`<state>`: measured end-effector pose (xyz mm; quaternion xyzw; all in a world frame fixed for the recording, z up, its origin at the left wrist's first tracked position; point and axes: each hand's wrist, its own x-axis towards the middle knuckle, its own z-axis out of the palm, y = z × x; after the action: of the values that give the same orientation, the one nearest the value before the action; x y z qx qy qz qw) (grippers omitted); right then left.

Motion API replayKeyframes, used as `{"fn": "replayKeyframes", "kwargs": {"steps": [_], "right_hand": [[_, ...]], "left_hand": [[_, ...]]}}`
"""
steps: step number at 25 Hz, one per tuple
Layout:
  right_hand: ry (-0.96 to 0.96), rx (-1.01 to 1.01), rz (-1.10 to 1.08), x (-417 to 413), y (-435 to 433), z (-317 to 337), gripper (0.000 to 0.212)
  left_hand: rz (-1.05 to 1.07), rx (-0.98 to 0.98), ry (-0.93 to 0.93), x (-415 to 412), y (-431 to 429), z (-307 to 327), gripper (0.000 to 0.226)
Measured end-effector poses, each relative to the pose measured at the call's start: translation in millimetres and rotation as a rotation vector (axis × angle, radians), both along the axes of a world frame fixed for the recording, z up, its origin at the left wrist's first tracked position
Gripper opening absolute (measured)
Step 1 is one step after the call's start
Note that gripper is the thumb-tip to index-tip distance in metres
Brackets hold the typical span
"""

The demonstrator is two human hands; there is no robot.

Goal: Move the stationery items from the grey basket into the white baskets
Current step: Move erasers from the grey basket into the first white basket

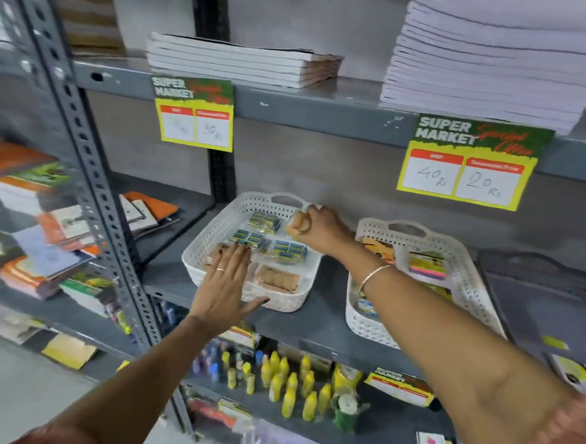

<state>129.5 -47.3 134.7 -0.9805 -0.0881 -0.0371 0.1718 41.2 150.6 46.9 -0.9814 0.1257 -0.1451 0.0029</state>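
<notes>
White basket [200,258] at frame centre holds packets; right hand [321,229] fingers pinch a tan packet [296,223] over its far rim. Left hand [225,280] flat, fingers spread, empty, on the near edge. Grey basket [540,289] far right.

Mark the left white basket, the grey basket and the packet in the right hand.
left white basket [200,258]: head view, its left wall.
grey basket [533,299]: head view, its bare floor.
packet [296,224]: head view, the end showing past the fingers.

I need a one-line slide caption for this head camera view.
Right hand lowers a small packet into the left white basket; left hand rests open on its front.
</notes>
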Motion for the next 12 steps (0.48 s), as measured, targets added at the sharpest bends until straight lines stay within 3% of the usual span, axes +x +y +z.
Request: {"fn": "replayKeyframes", "kwargs": {"steps": [4, 12], "right_hand": [[0.156, -0.047, 0.109, -8, 44, -37, 0.072], [0.186, -0.254, 0.169, -12, 55, -59, 0.058]], "left_hand": [[0.011, 0.038, 0.064, 1, 27, -7, 0.097], [-0.06, -0.055, -0.098, 9, 26, -20, 0.098]]}}
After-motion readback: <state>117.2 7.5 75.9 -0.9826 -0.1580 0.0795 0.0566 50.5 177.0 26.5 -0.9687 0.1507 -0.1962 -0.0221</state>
